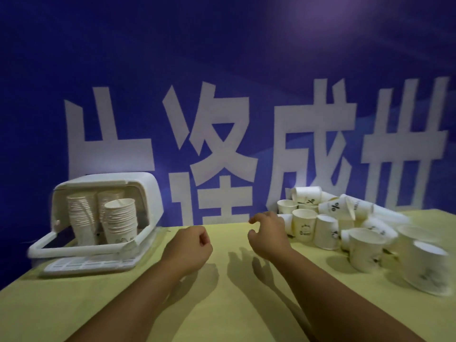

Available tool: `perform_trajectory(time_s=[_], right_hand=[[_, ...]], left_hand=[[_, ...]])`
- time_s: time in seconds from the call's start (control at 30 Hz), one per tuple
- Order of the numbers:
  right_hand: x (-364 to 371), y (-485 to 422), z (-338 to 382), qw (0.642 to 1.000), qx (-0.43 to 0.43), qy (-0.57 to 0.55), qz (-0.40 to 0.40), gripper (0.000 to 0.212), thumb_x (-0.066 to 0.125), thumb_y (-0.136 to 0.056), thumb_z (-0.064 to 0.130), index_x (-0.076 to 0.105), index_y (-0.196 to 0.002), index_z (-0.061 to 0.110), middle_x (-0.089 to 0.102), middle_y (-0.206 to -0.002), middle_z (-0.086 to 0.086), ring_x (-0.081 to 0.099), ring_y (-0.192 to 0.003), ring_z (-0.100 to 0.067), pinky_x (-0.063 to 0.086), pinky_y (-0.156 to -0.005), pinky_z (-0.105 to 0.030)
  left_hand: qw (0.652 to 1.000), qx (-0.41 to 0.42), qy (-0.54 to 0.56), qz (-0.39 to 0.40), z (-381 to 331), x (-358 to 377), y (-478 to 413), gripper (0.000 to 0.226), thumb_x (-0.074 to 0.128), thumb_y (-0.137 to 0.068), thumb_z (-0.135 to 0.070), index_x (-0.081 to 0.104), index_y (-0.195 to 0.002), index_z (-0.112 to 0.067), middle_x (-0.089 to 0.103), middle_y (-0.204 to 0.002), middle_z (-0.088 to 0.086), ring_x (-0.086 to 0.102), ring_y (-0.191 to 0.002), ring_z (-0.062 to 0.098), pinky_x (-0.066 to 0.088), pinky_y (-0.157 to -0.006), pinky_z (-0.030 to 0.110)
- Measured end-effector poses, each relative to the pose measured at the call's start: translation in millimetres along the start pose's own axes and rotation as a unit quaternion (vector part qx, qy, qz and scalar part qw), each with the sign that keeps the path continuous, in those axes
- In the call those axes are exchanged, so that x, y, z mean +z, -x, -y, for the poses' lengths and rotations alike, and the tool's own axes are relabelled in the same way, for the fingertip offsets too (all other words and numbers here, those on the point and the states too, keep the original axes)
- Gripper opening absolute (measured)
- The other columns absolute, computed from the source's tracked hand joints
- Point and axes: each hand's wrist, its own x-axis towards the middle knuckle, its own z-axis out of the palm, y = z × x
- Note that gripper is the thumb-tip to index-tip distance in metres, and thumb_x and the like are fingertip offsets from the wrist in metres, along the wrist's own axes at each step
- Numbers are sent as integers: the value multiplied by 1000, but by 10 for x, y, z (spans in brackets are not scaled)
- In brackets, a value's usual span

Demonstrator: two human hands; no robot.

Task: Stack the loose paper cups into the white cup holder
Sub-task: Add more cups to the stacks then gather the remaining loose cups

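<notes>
The white cup holder (pixel 150 193) stands at the table's back left with its lid flipped up. Inside it are three stacks of paper cups (pixel 120 222). A heap of loose paper cups (pixel 345 218) lies at the right, some upright, some upside down, some on their sides. My left hand (pixel 190 245) hovers over the middle of the table with its fingers curled into a fist, holding nothing. My right hand (pixel 269 230) is just left of the heap, fingers bent and apart, empty, not touching any cup.
The table (pixel 222 304) has a pale yellow cover, and its left edge runs diagonally below the holder. A blue wall with large white characters (pixel 217 134) stands directly behind the table.
</notes>
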Motion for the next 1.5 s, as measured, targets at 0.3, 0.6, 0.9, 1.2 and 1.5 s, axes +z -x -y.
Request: perform_trajectory(time_s=[0.3, 0.6, 0.9, 1.2, 1.5], right_hand=[[-452, -73, -925, 991, 34, 117, -50, 80, 63, -90, 6, 21, -156, 26, 11, -165, 5, 29, -145, -22, 36, -113, -41], [-445, -295, -1080, 983, 21, 177, -42, 82, 76, -83, 24, 29, -151, 22, 41, -145, -6, 42, -130, -24, 41, -110, -39], [-480, -293, -1091, 992, 57, 108, -38, 55, 68, -90, 11, 48, -141, 20, 48, -141, -6, 47, -126, -23, 44, -108, -37], [-334, -89, -721, 997, -43, 21, -57, 20, 55, -100, 18, 70, -115, 16, 59, -114, 0, 51, -96, -12, 38, -82, -21], [209, 27, 271, 993, -95, -64, -26, 24, 62, -97, 19, 68, -120, 17, 60, -122, 1, 50, -101, -8, 40, -88, -23]], left_hand=[[990, 86, -1, 112, -865, 1020, -241, 57, 55, -99, -18, 37, -146, -45, 31, -154, -11, 52, -123, 14, 50, -97, 28], [980, 136, -80, 124, -1307, 1700, -766, 81, 65, -95, -16, 16, -151, -49, 26, -164, 0, 50, -134, 31, 51, -104, 45], [970, 109, -201, 80, -1303, 1693, -842, 85, 64, -95, -12, 12, -162, -21, 6, -170, 2, 56, -128, 26, 53, -97, 35], [988, 30, -149, -38, -409, 721, -498, 51, 65, -94, -23, 46, -142, -22, 55, -133, -4, 62, -100, 18, 56, -83, 33], [968, 60, -108, -217, 428, -349, -124, 17, 47, -103, -34, 61, -106, -25, 62, -106, -5, 59, -85, 22, 47, -70, 34]])
